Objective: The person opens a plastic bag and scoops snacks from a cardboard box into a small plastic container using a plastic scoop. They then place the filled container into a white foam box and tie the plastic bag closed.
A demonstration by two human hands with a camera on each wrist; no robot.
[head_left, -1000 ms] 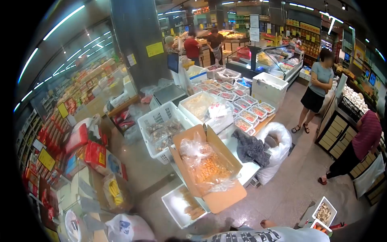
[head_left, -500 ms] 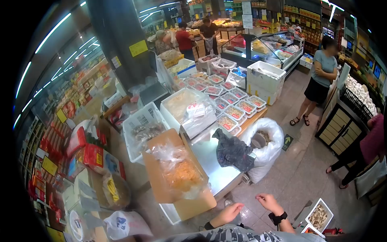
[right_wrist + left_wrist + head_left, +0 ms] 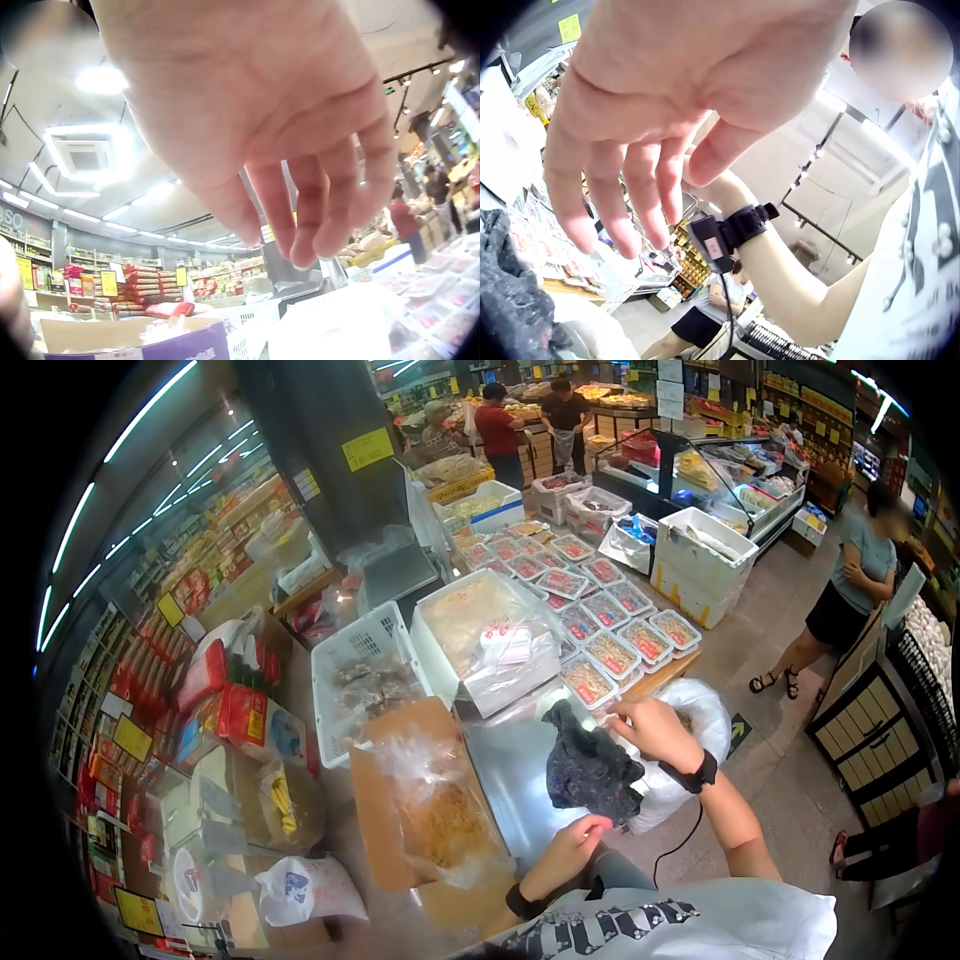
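Observation:
A crumpled black plastic bag (image 3: pixel 590 765) lies at the right end of the metal table (image 3: pixel 505 760). Over its right edge is my right hand (image 3: pixel 655 732), fingers loosely bent; the right wrist view shows nothing in that hand (image 3: pixel 262 127). My left hand (image 3: pixel 562 852) is at the near side of the bag, its fingers relaxed and holding nothing in the left wrist view. Left of the black bag stands an open cardboard box (image 3: pixel 380 820) with a clear plastic bag (image 3: pixel 445 830) of orange-brown bits inside. A white sack (image 3: pixel 712 725) is partly hidden behind my right wrist.
Behind the table's bare part are a white foam box (image 3: pixel 485 690) and several film-wrapped trays (image 3: pixel 610 650). A white plastic basket (image 3: pixel 330 660) stands at the left. A person (image 3: pixel 862 565) stands in the aisle on the right, beside a cabinet (image 3: pixel 870 730).
Both hands have come up from below the table edge to the black bag, the right reaching farther forward. The head view has shifted, and the table is closer.

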